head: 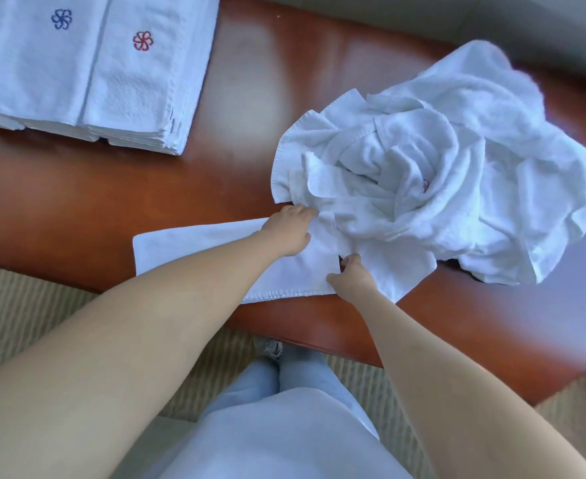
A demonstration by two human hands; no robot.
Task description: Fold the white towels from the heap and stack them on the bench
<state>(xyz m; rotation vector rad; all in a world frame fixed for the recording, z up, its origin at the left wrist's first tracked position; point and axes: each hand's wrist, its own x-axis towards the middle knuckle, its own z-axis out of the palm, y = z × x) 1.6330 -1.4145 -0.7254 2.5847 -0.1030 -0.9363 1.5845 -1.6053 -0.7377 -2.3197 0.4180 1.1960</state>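
Observation:
A heap of crumpled white towels (pixel 450 167) lies on the right of the reddish wooden bench (pixel 77 202). One white towel (pixel 194 247) is spread flat near the front edge, its right end running under the heap. My left hand (pixel 289 229) pinches the towel's far right corner at the foot of the heap. My right hand (pixel 352 276) pinches the near right edge of the same towel. Stacks of folded white towels (pixel 87 63) with small red and blue flower emblems stand at the back left.
The bench's front edge runs diagonally from the left down to the right. Beige striped carpet (pixel 25 323) lies below it. My legs in light trousers and a light top fill the bottom centre. Bare wood shows between the stacks and the heap.

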